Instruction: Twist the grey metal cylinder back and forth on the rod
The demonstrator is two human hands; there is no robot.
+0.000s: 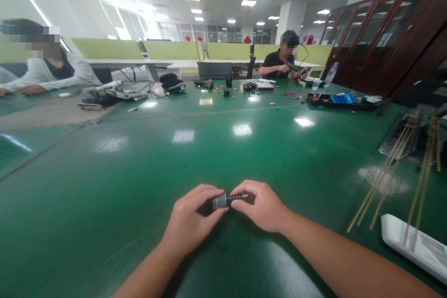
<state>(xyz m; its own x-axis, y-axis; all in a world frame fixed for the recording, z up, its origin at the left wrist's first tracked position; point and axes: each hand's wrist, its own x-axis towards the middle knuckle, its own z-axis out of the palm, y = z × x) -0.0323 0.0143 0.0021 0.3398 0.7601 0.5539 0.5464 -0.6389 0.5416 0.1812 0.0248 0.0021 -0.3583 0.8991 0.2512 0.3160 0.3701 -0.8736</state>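
Between my two hands, just above the green tabletop (150, 163), is a small motor-like part (220, 201), a grey cylinder lying roughly level. A dark ribbed shaft (239, 198) with a thin pale metal tip sticks out of its right end. My left hand (190, 219) is closed on the grey body, thumb below and fingers above. Thumb and fingers of my right hand (263, 207) pinch the ribbed shaft close to the body. My fingertips hide part of the shaft and the cylinder's edges.
Right of my forearm lie a white tray (387, 228) and several thin yellowish rods (387, 179). Farther back are a black tray (342, 104) with a blue item, a plastic bottle (331, 74), loose electronics and a black pouch (172, 84). Two people sit across the table.
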